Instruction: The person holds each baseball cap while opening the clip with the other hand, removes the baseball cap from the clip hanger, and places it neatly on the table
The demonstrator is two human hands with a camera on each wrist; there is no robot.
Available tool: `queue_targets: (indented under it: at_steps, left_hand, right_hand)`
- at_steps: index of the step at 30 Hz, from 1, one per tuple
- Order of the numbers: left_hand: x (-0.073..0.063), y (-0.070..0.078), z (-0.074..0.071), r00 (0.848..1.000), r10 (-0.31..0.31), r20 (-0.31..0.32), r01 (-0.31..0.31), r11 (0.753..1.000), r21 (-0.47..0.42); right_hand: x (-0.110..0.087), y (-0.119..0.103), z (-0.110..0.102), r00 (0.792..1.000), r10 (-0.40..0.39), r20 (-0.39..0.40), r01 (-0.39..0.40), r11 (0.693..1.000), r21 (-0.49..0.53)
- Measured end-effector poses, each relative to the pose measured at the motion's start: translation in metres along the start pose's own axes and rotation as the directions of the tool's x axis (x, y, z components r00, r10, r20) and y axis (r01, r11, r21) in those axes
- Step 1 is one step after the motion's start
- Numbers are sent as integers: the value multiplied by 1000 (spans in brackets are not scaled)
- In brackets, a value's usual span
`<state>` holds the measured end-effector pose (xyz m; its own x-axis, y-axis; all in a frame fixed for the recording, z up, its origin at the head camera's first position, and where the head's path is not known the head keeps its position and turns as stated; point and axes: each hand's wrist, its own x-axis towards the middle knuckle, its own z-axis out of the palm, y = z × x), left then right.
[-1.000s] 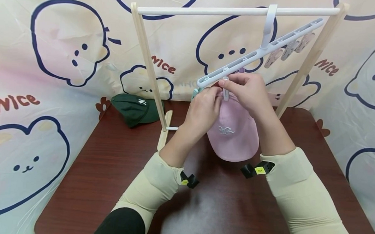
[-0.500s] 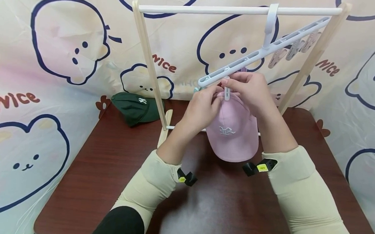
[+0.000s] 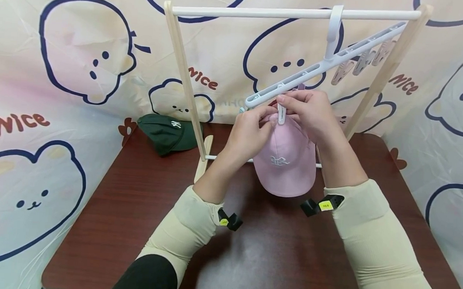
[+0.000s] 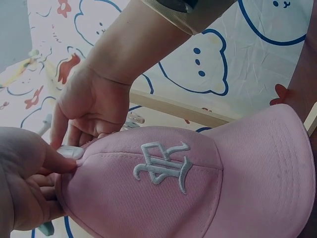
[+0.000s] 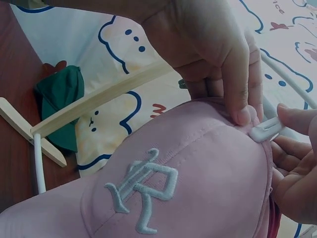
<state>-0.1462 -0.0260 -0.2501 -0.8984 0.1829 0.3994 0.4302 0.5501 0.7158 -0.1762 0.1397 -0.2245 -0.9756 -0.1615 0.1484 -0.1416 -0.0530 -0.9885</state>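
Note:
A pink baseball cap [image 3: 285, 160] with white embroidery hangs brim down below a pale blue clip hanger [image 3: 285, 83]. My left hand [image 3: 249, 130] pinches the cap's back edge between thumb and fingers. A white clothespin [image 3: 282, 114] sits over that same edge, close to the left thumb. My right hand [image 3: 309, 111] pinches the upper end of this clothespin, its thumb [image 5: 293, 119] on the front face. In the left wrist view the clothespin [image 4: 70, 151] lies against the cap's rim. The fingers behind the cap are partly hidden.
The hanger's hook [image 3: 333, 32] hangs from the white top bar [image 3: 242, 13] of a wooden rack [image 3: 184, 76]. Several loose clothespins [image 3: 363, 62] dangle at the hanger's raised right end. A green cap [image 3: 167, 134] lies at the back left of the brown table [image 3: 141, 214].
My right thumb has shifted onto the clothespin's top end, which showed above it before. The pink cap has moved slightly left and up. My left hand keeps its hold.

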Motion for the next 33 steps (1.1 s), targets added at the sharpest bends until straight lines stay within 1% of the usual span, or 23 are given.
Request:
queue_targets:
  at_steps: [6,13,18,23,29,33]
  left_hand:
    - [0,-1,1,1000,16,-21,-16,1000,-8]
    - [-1,-1,1,999,31,-37,-31,999,-8]
    - [-1,-2,2,999,34,-41,-35,999,-7]
    - [-2,-1,1,999,33,-39,-34,999,-7]
    - [-2,-2,1,998,41,-42,-41,999,-6]
    - [-2,-2,1,999,26,-38,-26,1000,-11]
  right_hand:
    - [0,3,1,998,-56,-11,56,998,-30]
    - [-1,5,3,996,-93,-14,93,995,-17]
    - [-2,6,4,994,-100,-32,99,995,-17]
    - [-1,7,6,993,-104,-47,104,995,9]
    - [0,9,8,991,-116,-73,115,993,-6]
    - [0,9,8,990,-117,-83,117,993,-12]
